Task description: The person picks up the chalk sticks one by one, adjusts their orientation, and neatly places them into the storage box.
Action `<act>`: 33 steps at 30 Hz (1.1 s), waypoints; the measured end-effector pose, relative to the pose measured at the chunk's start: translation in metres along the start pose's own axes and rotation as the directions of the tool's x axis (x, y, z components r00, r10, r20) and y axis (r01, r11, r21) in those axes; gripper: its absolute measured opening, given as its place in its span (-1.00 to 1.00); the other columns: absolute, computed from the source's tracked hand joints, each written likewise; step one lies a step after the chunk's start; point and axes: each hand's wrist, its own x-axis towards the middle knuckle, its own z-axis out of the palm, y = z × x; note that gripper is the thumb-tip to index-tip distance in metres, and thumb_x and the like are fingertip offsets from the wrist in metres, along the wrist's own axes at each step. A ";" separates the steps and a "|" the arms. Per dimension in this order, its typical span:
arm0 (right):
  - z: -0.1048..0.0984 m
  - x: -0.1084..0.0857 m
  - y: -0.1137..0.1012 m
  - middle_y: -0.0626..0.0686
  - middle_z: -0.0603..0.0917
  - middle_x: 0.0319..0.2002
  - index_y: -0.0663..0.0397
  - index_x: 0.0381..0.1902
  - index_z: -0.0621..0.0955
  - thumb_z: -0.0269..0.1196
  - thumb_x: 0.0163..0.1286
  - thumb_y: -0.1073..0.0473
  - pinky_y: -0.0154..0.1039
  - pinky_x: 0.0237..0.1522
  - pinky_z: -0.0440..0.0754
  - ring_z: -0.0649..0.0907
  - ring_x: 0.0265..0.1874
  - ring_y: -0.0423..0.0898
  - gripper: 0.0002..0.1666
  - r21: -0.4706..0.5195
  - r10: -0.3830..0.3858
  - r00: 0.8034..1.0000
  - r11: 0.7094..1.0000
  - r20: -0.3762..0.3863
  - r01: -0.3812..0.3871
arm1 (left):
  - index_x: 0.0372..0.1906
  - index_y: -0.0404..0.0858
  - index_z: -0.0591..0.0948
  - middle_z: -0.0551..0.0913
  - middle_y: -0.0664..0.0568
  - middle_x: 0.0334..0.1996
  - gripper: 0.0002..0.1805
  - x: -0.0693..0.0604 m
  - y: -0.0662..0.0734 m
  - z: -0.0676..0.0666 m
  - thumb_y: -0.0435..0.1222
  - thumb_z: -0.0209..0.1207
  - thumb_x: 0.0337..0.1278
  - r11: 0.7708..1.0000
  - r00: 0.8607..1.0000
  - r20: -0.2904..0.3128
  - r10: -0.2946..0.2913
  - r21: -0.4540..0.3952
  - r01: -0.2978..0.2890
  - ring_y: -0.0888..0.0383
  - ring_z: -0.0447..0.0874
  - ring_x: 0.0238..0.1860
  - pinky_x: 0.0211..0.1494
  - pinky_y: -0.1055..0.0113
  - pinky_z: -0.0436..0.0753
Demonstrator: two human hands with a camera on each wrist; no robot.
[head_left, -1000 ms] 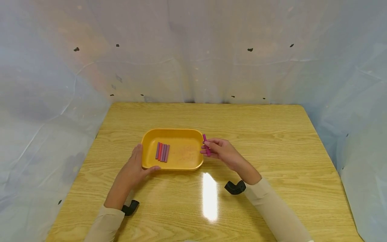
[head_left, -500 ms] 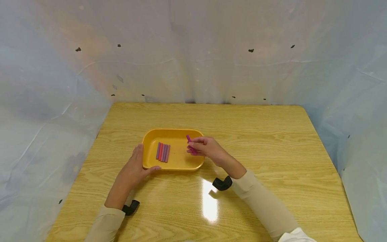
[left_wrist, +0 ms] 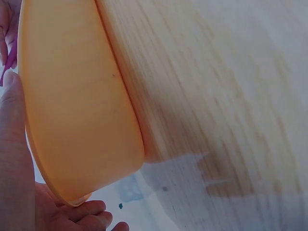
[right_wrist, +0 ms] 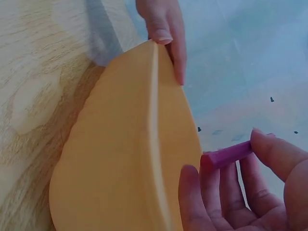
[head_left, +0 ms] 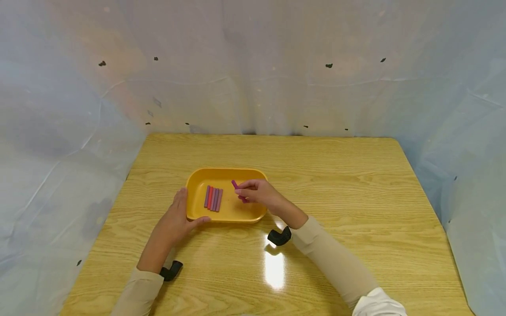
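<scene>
A yellow plastic tray (head_left: 227,217) stands on the table. Across its left corner, my left hand (head_left: 172,226) grips the rim, thumb along the near edge and fingers around the left end. Over the right half of the tray, my right hand (head_left: 258,194) pinches a magenta chalk stick (right_wrist: 231,155) between thumb and fingers. The stick is tilted and seems raised off the tray floor. Several purple and mauve chalk sticks (head_left: 218,200), with a red stick (head_left: 210,198) among them, lie side by side in the tray's left half.
The wood-grain table (head_left: 340,175) extends around the tray on all sides. Pale plastic sheeting (head_left: 253,79) hangs behind and at both sides. A black wrist device (head_left: 280,237) sits below my right wrist, another black wrist device (head_left: 171,271) below my left.
My right hand has moved left with the magenta chalk stick, from beside the tray's right rim to over its inside. My left hand and the row of sticks have stayed put.
</scene>
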 end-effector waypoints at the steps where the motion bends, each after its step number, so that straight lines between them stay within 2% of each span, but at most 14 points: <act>1: 0.001 0.001 0.000 0.44 0.52 -0.04 0.34 -0.11 0.58 0.26 0.27 0.20 0.14 0.06 0.45 0.49 0.00 0.36 -0.68 -0.002 0.003 1.000 1.000 0.000 -0.003 | 0.45 -0.31 -0.33 -0.22 -0.26 0.44 0.35 0.000 0.000 0.000 0.44 0.04 -0.20 1.000 1.000 0.001 0.001 0.001 -0.001 -0.19 -0.15 0.41 0.33 -0.12 0.09; 13: 0.018 0.015 0.001 0.39 0.58 -0.11 0.28 -0.12 0.61 0.30 0.24 0.16 0.00 -0.06 0.57 0.58 -0.11 0.30 -0.67 -0.080 0.028 0.999 0.996 -0.041 -0.031 | 0.44 -0.30 -0.35 -0.24 -0.25 0.44 0.35 0.000 0.000 0.001 0.45 0.02 -0.20 1.000 1.000 0.012 0.003 0.001 -0.003 -0.19 -0.16 0.41 0.32 -0.13 0.10; 18: 0.024 0.019 0.000 0.21 0.65 -0.26 0.21 -0.16 0.64 0.33 0.20 0.12 -0.03 -0.12 0.61 0.66 -0.30 0.11 -0.68 -0.114 0.047 0.996 0.992 -0.073 -0.055 | 0.44 -0.30 -0.34 -0.23 -0.25 0.44 0.34 0.000 -0.001 0.001 0.45 0.03 -0.19 1.000 1.000 0.008 0.010 -0.002 -0.010 -0.19 -0.16 0.41 0.31 -0.14 0.10; 21: 0.027 0.020 0.000 0.20 0.65 -0.26 0.20 -0.17 0.64 0.33 0.20 0.12 0.01 -0.10 0.60 0.66 -0.33 0.05 -0.70 -0.094 0.076 0.993 0.992 -0.086 -0.084 | 0.44 -0.31 -0.34 -0.23 -0.25 0.44 0.34 0.000 0.000 0.000 0.44 0.03 -0.19 1.000 1.000 0.007 0.013 -0.001 -0.013 -0.19 -0.16 0.41 0.32 -0.13 0.10; 26: 0.029 0.023 0.004 0.34 0.62 -0.15 0.29 -0.14 0.61 0.30 0.24 0.17 0.10 -0.05 0.54 0.64 -0.20 0.17 -0.69 -0.039 0.121 0.988 0.991 -0.092 -0.125 | 0.44 -0.32 -0.34 -0.23 -0.26 0.44 0.34 0.000 0.001 0.001 0.44 0.03 -0.17 1.000 1.000 0.007 0.016 0.004 -0.016 -0.19 -0.16 0.41 0.32 -0.13 0.10; 29: 0.030 0.024 0.006 0.33 0.63 -0.16 0.33 -0.12 0.59 0.28 0.25 0.19 0.09 -0.06 0.55 0.63 -0.16 0.19 -0.68 -0.029 0.132 0.987 0.990 -0.096 -0.135 | 0.44 -0.31 -0.35 -0.23 -0.27 0.44 0.34 -0.001 0.001 0.001 0.44 0.02 -0.17 1.000 1.000 0.009 0.014 0.004 -0.014 -0.19 -0.15 0.41 0.32 -0.13 0.10; 33: 0.032 0.025 0.008 0.31 0.63 -0.18 0.36 -0.16 0.58 0.29 0.25 0.23 0.06 -0.07 0.57 0.65 -0.22 0.13 -0.71 0.005 0.132 0.986 0.991 -0.104 -0.132 | 0.44 -0.31 -0.35 -0.23 -0.27 0.44 0.33 -0.001 0.001 0.001 0.44 0.02 -0.17 1.000 1.000 0.006 0.014 0.006 -0.014 -0.19 -0.16 0.41 0.32 -0.13 0.10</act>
